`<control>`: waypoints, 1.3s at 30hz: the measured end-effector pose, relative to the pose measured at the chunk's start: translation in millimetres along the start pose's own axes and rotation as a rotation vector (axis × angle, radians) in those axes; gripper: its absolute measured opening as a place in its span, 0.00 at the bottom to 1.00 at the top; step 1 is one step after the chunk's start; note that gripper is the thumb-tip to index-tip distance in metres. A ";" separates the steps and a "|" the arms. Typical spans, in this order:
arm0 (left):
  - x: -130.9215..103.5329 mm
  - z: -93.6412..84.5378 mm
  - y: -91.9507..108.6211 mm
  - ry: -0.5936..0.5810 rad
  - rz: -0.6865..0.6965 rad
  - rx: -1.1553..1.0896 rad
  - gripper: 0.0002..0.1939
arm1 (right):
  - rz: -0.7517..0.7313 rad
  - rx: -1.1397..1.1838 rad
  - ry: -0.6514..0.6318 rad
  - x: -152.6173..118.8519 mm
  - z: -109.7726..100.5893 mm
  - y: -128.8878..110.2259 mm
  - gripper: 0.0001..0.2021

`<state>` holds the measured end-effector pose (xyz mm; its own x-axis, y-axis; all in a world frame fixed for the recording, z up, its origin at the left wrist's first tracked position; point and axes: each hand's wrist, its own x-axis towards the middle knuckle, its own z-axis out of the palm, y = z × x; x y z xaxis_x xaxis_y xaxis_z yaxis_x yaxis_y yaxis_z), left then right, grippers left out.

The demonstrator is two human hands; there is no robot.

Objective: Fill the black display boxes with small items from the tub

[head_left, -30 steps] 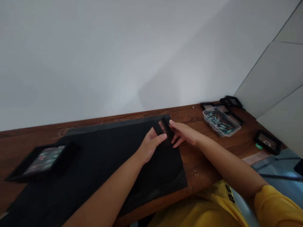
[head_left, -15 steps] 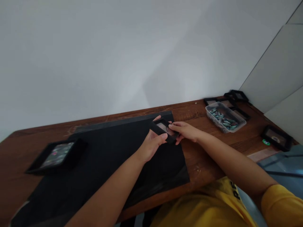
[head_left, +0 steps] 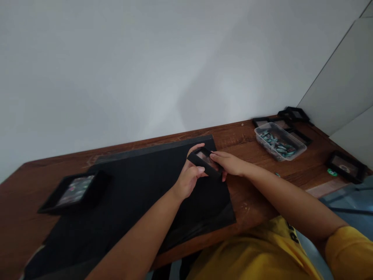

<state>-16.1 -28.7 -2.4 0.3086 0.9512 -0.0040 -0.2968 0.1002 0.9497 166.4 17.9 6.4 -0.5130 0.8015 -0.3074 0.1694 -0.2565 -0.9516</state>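
A small black box with a clear window (head_left: 207, 158) is held above the right part of a black mat (head_left: 128, 198). My left hand (head_left: 189, 175) grips its left side, thumb on the near edge and fingers behind it. My right hand (head_left: 226, 162) is closed on its right side, with the thumb at the window. What lies behind the window is too dim to make out. Left on the mat, a larger black box (head_left: 74, 190) shows small colourful items under its blurred window.
At the right, a clear plastic tub (head_left: 279, 142) holds several teal pieces. Several black boxes (head_left: 297, 113) lie behind it near the wall. Another black box (head_left: 346, 167) with a ring-like item sits at the right edge, beside a green tag (head_left: 332, 172).
The box in my hands has tilted, showing more of its near side. The view has shifted slightly. A small teal piece on the wood beyond my right forearm now shows.
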 end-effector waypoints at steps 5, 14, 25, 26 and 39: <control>0.8 -2.4 0.6 0.012 -0.025 0.030 0.45 | 0.112 -0.089 0.051 -3.6 6.6 -5.0 0.12; -2.4 -8.3 2.9 0.052 -0.064 0.142 0.38 | 0.082 -0.136 0.018 -4.5 12.5 1.3 0.14; 2.2 -17.0 11.7 -0.009 -0.028 0.257 0.30 | 0.101 -0.118 0.014 -4.0 11.9 3.1 0.15; 3.0 -16.5 11.4 -0.012 -0.030 0.223 0.32 | 0.127 -0.090 0.021 -4.4 12.8 0.4 0.14; -1.5 14.2 -0.7 0.212 0.223 0.370 0.28 | -0.089 0.349 0.271 0.6 27.8 0.6 0.03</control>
<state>-3.5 -34.4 1.4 0.0716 0.9801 0.1853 0.0183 -0.1870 0.9822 142.9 3.2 5.6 -0.2655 0.9295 -0.2560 -0.1838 -0.3095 -0.9330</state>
